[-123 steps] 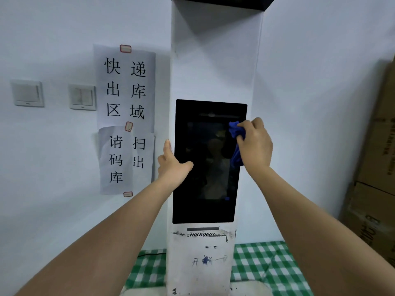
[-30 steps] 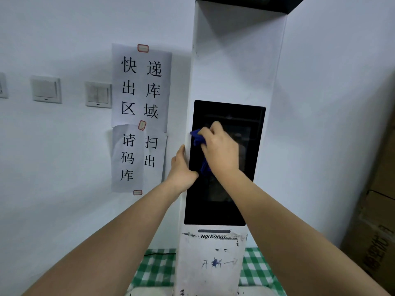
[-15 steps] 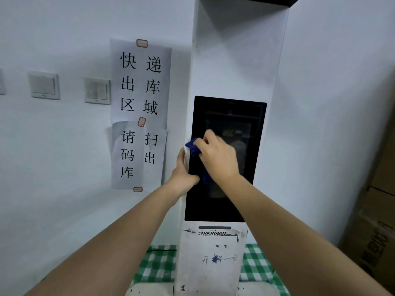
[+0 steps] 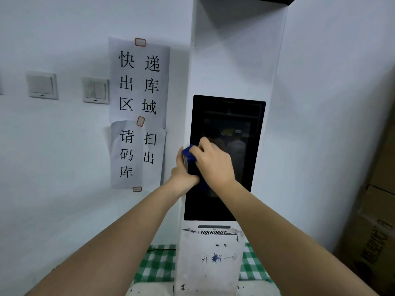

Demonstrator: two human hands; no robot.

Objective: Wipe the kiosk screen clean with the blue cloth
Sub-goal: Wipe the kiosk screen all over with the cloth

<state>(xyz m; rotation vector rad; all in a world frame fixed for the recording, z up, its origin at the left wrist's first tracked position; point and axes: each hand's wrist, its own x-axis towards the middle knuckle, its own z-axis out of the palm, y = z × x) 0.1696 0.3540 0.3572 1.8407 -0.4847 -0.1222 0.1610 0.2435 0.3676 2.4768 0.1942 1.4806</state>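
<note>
A tall white kiosk (image 4: 235, 60) stands against the wall, with a dark upright screen (image 4: 241, 124) set in its front. My right hand (image 4: 213, 163) grips a bunched blue cloth (image 4: 188, 154) and presses it to the screen's left edge, about halfway up. Most of the cloth is hidden under that hand. My left hand (image 4: 181, 176) grips the kiosk's left side at the same height, its thumb on the screen just below the cloth.
Two paper notices (image 4: 139, 112) with black characters and two light switches (image 4: 95, 90) are on the wall to the left. Brown cardboard boxes (image 4: 376, 210) are stacked at the right. A green checked cloth (image 4: 156, 263) covers the surface under the kiosk base.
My right hand has carried the cloth from the screen's upper right to its left edge and then a little lower. My left hand stays on the kiosk's left side.
</note>
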